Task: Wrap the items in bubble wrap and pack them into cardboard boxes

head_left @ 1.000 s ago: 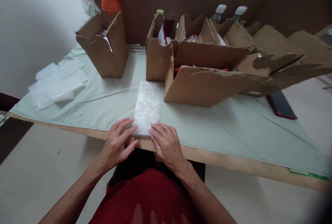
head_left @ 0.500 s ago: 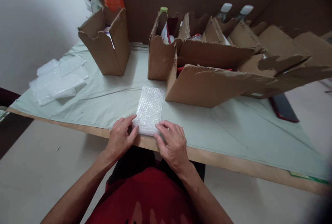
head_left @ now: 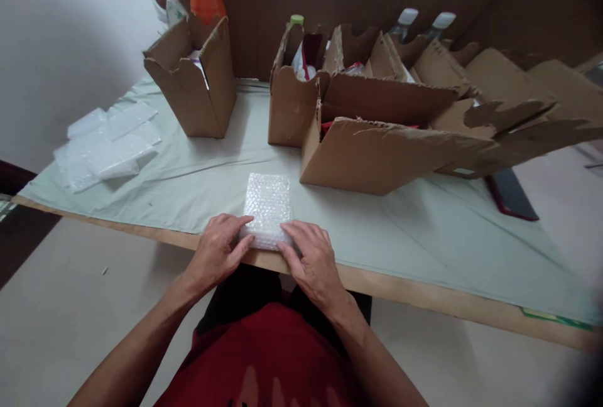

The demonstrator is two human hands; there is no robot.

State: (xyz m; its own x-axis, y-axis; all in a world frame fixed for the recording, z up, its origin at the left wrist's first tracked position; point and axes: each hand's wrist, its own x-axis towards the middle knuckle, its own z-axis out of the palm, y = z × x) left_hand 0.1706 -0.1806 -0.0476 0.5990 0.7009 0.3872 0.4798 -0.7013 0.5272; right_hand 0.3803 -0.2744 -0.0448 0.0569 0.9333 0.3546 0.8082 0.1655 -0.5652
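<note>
A piece of bubble wrap (head_left: 267, 200) lies at the table's front edge, its near end folded or rolled into a thicker band. On its left side my left hand (head_left: 220, 247) grips that near end between thumb and fingers. The right side of the same end is held by my right hand (head_left: 311, 256), with the thumb at the near edge and the fingertips on top. Whether anything is wrapped inside the band cannot be made out.
More bubble wrap pieces (head_left: 106, 146) lie in a pile at the left. A cardboard box (head_left: 198, 93) stands at the back left. Several cardboard boxes (head_left: 362, 156) fill the middle and right, with bottles (head_left: 405, 21) behind them. A dark flat object (head_left: 511, 193) lies far right.
The bubble wrap's far edge has come closer to me, and its flat part is shorter. Both hands stay on its near end, having shifted only slightly.
</note>
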